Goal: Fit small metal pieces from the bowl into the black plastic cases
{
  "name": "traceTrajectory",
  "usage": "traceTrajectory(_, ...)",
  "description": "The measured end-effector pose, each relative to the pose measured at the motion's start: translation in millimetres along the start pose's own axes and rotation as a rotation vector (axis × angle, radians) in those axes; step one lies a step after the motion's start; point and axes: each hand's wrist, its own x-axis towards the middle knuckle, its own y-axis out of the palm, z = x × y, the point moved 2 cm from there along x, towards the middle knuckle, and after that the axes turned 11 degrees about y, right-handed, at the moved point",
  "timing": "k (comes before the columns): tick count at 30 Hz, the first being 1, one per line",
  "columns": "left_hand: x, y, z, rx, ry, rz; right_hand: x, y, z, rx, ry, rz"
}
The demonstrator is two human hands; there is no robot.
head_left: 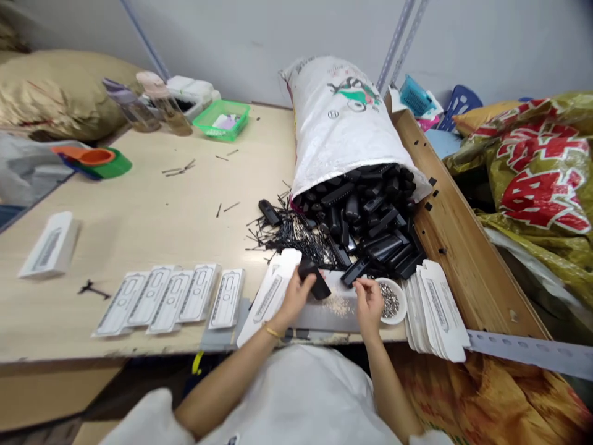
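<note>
Left hand (296,295), one casing (317,282) (held); one bowl (404,303)

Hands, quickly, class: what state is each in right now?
Left hand: closed on a black plastic piece.
Right hand: fingertips near another black piece; whether gripping, cannot be told.

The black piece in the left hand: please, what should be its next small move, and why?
Probably bring the right hand across to steady the black piece. Only the left hand holds it, tilted near the pale bits, and the right is close by, beside the white bowl. Whether the right fingers pinch something small, I cannot tell.
</note>
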Motion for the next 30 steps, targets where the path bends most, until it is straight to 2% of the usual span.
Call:
traceTrajectory(3, 16, -1.5, 12, -0.167, -0.125, -0.147, 5, 0, 11, -0.036, 0.003, 0.032)
traceTrajectory(6, 26, -2.4, 10, -0.221, -0.168, -0.19, 10, 4, 19, -0.079, 0.023, 0.083)
traceTrajectory(8, 29, -2.3, 8, -0.135, -0.132, -0.173, 13, 9, 23, -0.109, 0.013, 0.115)
traceTrajectory(11, 27, -5.7, 3, 0.063, -0.035, -0.114, 15, 21, 28, -0.19, -0.036, 0.209)
traceTrajectory(13, 20, -14.3, -4, 0.259, 0.084, -0.036, 13, 33, 33, -0.255, -0.113, 0.265)
traceTrajectory(16, 3, -37.5, -17, 0.786, 0.253, 0.116, 5, 62, 41, -0.403, -0.281, 0.378)
traceTrajectory(17, -2, -47.0, -20, 0.994, 0.249, 0.152, 2, 74, 42, -0.482, -0.33, 0.433)
traceTrajectory(19, -10, -64.9, -23, 1.367, 0.145, 0.204, -2, 100, 43, -0.676, -0.403, 0.536)
traceTrajectory(21, -13, -77.0, -23, 1.588, 0.022, 0.244, -2, 123, 41, -0.867, -0.424, 0.596)
traceTrajectory(25, -10, -81.8, -25, 1.695, -0.048, 0.28, 7, 149, 35, -1.02, -0.354, 0.654)
traceTrajectory(30, -9, -79.3, -30, 1.655, -0.058, 0.273, 13, 148, 25, -0.997, -0.309, 0.648)
